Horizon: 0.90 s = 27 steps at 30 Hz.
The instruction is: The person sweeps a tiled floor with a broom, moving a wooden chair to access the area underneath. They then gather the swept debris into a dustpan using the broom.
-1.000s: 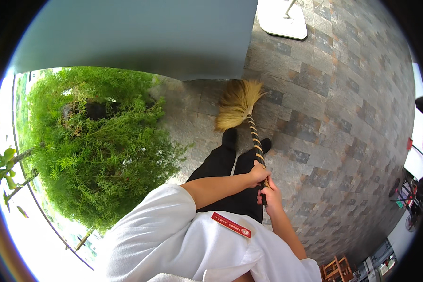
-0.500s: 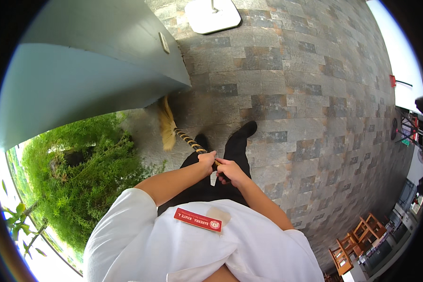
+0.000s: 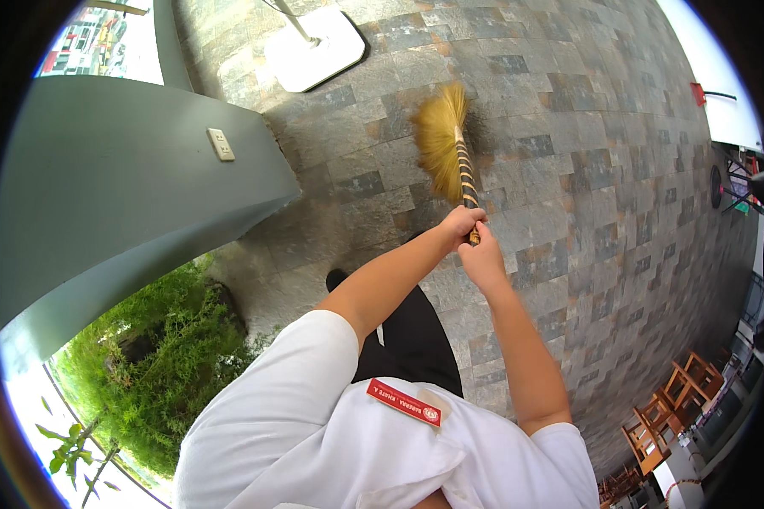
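Note:
A soft broom (image 3: pixel 443 144) with straw-yellow bristles and a black-and-tan striped handle is held out ahead of me over the tiled floor (image 3: pixel 560 212). My left hand (image 3: pixel 462 222) is closed round the handle, higher up towards the bristles. Just below it, my right hand (image 3: pixel 482 253) grips the handle near its end. The bristles fan out to the left of the handle at floor level; whether they touch the tiles is hard to tell.
To the left stands a grey-green wall (image 3: pixel 144 170) with a power outlet (image 3: pixel 221 144). A leafy green plant (image 3: pixel 161 365) grows beside it. A white square stand base (image 3: pixel 323 55) sits at the far left. Wooden chairs (image 3: pixel 654 433) stand at the lower right.
Both hands have swung the broom forward and to the right, away from the wall's corner. My arms are stretched further out, and the view has shifted.

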Tool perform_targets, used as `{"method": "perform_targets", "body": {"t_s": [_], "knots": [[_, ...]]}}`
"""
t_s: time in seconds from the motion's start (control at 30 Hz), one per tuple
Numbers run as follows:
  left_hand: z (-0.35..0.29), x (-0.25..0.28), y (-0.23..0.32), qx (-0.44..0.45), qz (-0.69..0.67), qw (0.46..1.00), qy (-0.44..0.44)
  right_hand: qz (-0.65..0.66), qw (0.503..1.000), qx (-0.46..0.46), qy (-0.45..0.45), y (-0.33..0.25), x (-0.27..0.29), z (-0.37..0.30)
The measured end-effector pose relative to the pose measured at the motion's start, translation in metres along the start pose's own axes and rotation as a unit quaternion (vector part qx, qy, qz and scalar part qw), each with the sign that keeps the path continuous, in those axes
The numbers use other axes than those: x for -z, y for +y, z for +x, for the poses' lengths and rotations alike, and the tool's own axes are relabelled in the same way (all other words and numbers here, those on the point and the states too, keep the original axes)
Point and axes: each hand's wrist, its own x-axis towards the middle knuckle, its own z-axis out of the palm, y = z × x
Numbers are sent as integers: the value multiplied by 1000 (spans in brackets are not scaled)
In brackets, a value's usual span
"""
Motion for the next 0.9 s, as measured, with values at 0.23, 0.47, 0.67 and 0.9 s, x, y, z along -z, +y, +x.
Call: {"method": "perform_targets", "body": {"t_s": [0.23, 0.47, 0.67, 0.9], "knots": [[-113, -71, -34, 111, -5, 993, -37, 45, 994, 63, -80, 17, 91, -135], [-120, -87, -54, 226, -136, 963, 55, 96, 970, -23, -224, 19, 141, -111], [6, -49, -27, 177, -62, 981, 56, 24, 981, -103, -164, 11, 117, 9], [96, -76, 25, 60, -3, 998, -20, -67, 995, 16, 76, 5, 126, 64]]}}
